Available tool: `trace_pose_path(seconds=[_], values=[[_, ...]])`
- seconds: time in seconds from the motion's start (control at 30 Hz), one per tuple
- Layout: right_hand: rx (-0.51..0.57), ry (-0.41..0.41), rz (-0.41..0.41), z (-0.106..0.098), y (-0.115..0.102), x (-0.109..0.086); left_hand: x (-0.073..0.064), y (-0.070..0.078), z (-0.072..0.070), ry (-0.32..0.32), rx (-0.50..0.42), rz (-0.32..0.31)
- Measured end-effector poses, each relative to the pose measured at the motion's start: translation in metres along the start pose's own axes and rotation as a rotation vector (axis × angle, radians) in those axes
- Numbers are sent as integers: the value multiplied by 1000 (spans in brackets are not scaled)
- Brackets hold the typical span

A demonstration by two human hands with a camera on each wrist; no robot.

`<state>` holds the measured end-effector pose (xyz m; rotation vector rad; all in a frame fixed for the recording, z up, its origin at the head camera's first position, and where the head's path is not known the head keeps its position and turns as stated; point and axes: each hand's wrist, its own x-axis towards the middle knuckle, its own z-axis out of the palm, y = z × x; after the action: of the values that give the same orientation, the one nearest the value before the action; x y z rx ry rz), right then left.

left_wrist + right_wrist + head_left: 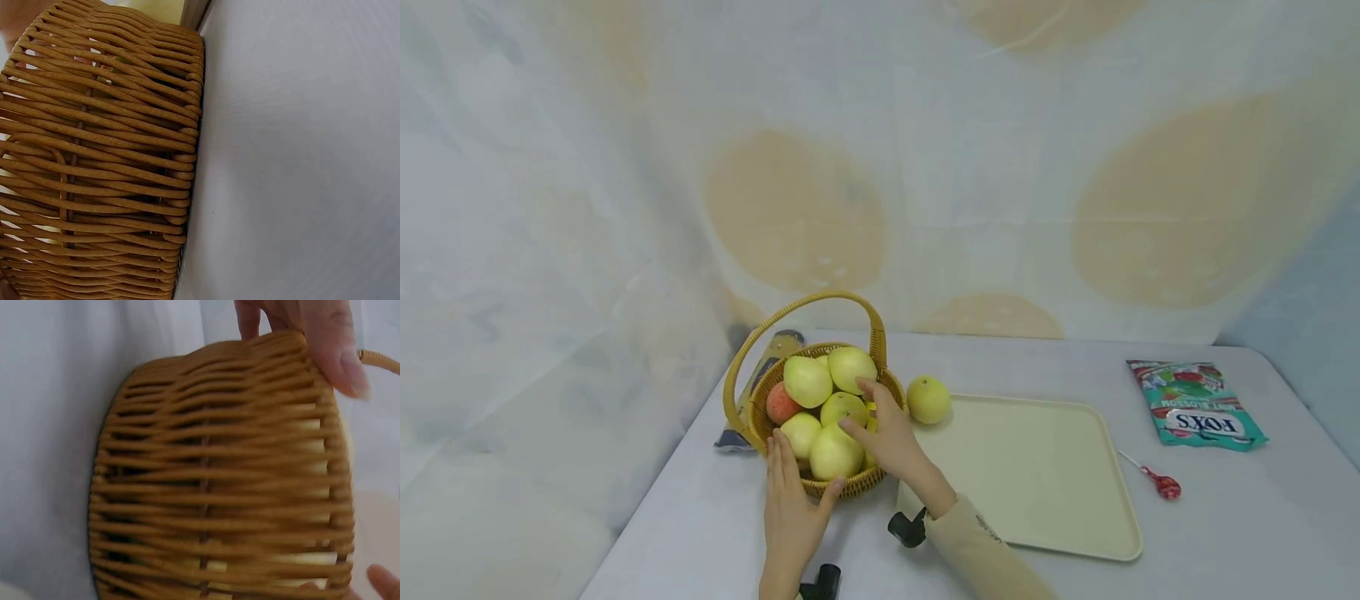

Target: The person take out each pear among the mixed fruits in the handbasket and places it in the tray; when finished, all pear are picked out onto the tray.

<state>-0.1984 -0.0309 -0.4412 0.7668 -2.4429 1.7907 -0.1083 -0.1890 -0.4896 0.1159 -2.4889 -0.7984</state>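
A yellow-brown wicker basket (853, 486) with an arched handle (829, 296) stands on the table. Several round yellow-green fruits (837, 452) fill it, with one reddish fruit (782, 403) at the left. My left hand (792, 517) rests against the basket's front-left side, fingers straight and thumb spread along the front; the right wrist view shows its thumb (340, 359) at the rim. Over the basket's right side reaches my right hand (891, 437), thumb and fingers apart above the fruits. Whether it touches one is hard to tell. Basket weave (94, 162) fills much of the left wrist view.
Another yellow-green fruit (928, 400) sits at the corner of a cream tray (1037, 475), right of the basket. Farther right lie a red lollipop (1165, 487) and a teal FOX'S candy bag (1198, 406). A dark-and-yellow package (733, 439) is partly hidden behind the basket.
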Motion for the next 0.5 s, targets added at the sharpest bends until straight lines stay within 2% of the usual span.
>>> trace_pose_path(seconds=[0.27,0.5], values=[[-161,-90,86,15,-12,2,1,3,-2,-48,-10,-34],[-299,-151,32,27,-18,2,1,1,-5,-72,2,-45]])
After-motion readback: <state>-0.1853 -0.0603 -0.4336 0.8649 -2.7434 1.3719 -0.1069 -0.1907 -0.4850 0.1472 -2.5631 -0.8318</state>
